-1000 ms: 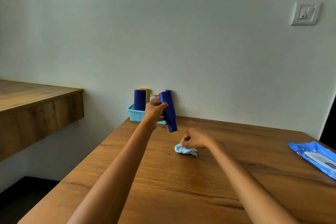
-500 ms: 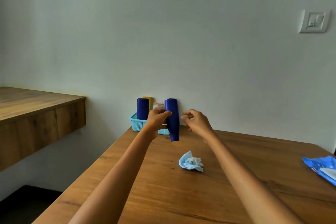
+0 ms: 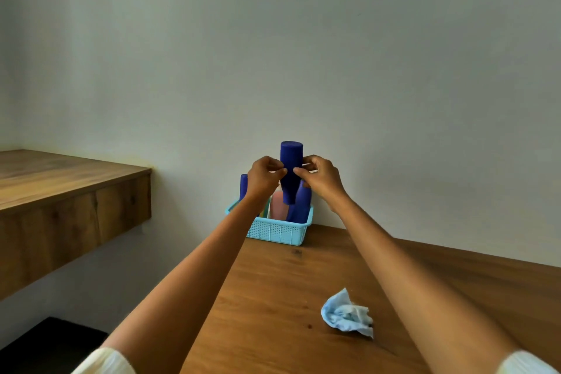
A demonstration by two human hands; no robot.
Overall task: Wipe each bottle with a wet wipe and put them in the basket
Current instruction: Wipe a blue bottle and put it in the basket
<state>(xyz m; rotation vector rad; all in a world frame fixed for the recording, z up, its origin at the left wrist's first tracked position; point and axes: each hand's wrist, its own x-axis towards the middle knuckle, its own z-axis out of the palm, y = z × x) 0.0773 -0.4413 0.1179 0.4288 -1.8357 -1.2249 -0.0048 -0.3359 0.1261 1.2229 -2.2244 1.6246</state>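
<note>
A dark blue bottle [image 3: 290, 167] hangs cap-down just above the light blue basket [image 3: 277, 231] at the table's far left corner. My left hand [image 3: 264, 176] grips the bottle from the left and my right hand [image 3: 318, 174] from the right. Inside the basket stand another dark blue bottle [image 3: 243, 187] at the left, a pink bottle [image 3: 277, 206] in the middle and a blue bottle [image 3: 302, 203] at the right. A crumpled pale blue wet wipe [image 3: 347, 314] lies on the wooden table [image 3: 273, 297] between my forearms.
The basket sits against the white wall. A second wooden counter [image 3: 60, 191] juts out at the left, with a gap down to the floor between it and the table.
My right hand let go of the wipe, which stays on the table, and came up to the bottle. Both hands carried the bottle up and over the basket.
</note>
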